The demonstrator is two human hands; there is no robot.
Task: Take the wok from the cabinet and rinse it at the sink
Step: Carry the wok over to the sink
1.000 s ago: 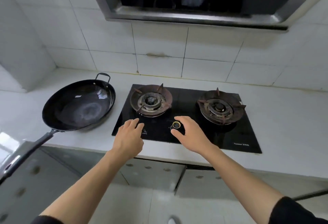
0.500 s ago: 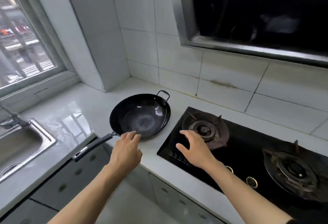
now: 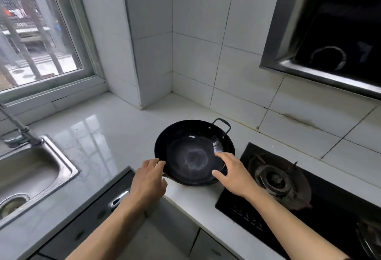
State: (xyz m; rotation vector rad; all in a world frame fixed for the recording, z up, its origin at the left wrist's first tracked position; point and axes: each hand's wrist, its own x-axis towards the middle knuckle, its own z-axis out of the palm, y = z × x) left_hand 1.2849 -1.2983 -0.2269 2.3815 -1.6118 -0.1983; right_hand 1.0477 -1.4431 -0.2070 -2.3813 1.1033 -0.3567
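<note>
Your left hand point(image 3: 148, 181) and right hand point(image 3: 234, 174) both hover with fingers spread, grasping nothing, at the near rim of the wok point(image 3: 193, 151), which sits on the countertop point(image 3: 115, 127) between sink point(image 3: 61, 169) and stove point(image 3: 309, 204).

Two bare forearms, no rings or watch showing on the left hand point(image 3: 148, 181) or right hand point(image 3: 235, 177) — fingers unadorned (a dark sleeve edge at bottom right).
</note>
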